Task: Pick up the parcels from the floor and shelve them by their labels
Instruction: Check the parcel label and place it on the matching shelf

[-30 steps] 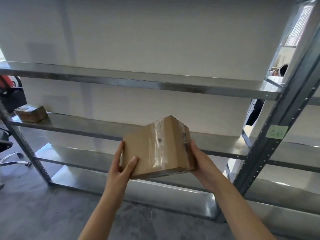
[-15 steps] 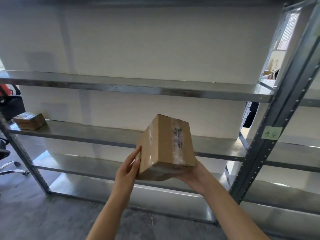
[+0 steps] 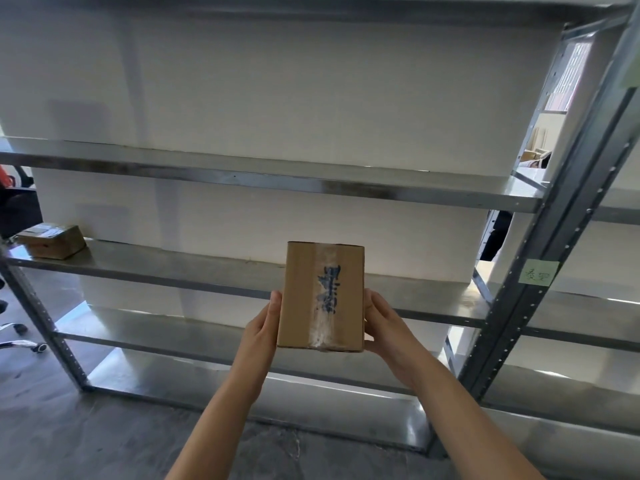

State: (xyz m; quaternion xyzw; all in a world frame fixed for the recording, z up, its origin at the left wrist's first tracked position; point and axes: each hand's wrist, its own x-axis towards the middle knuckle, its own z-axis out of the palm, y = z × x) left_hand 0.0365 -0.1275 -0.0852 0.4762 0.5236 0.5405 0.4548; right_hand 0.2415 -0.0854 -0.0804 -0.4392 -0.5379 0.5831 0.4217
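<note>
From left: a shelved parcel (image 3: 52, 241); my left hand (image 3: 264, 329) and right hand (image 3: 382, 325) are clamping the cardboard parcel (image 3: 321, 296) by its sides, before the middle shelf (image 3: 194, 268). Risk: the smeared ink label (image 3: 327, 289) is inviting misreading and misfiling.

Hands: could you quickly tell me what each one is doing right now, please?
Left hand: closed on the cardboard parcel, gripping its left side.
Right hand: closed on the parcel's right side.
</note>
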